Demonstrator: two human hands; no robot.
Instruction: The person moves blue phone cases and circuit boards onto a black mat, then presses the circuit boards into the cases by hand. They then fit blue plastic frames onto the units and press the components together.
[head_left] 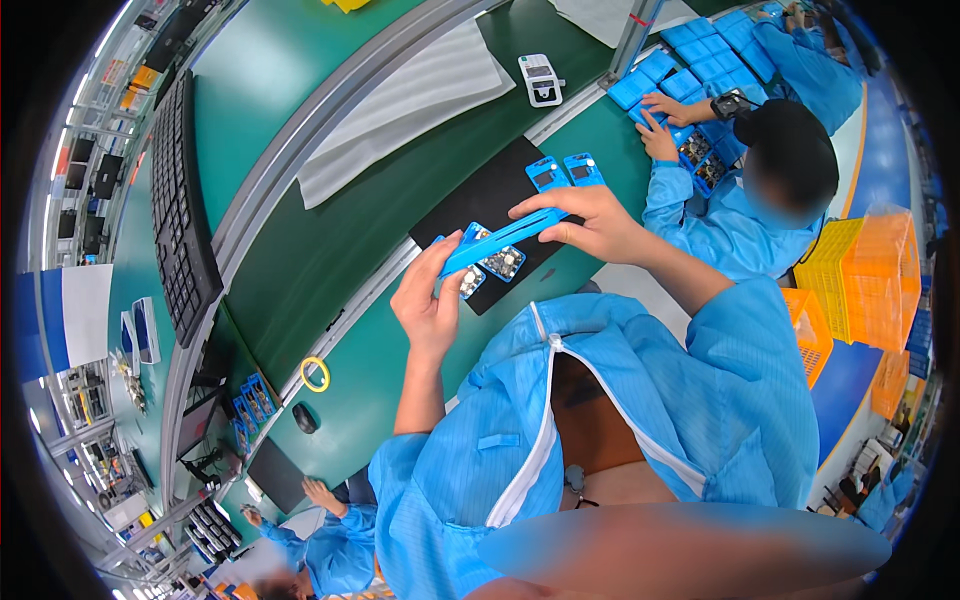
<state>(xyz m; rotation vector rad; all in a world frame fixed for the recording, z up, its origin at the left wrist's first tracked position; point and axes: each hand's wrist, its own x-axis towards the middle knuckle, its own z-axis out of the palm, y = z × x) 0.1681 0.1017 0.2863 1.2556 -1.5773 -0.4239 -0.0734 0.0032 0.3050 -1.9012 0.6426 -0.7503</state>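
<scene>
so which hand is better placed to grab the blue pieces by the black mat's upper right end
Probably the right hand: it is close to those blue pieces, while the left hand is farther off. Both hold the blue part, so the right would need freeing.

Electronics assembly workshop.
Evidence: blue-framed circuit boards [505,262], long green tabletop [365,410], blue-smocked co-worker [725,238] alongside, orange plastic crates [880,275], stocked shelving [92,175] at left.
</scene>
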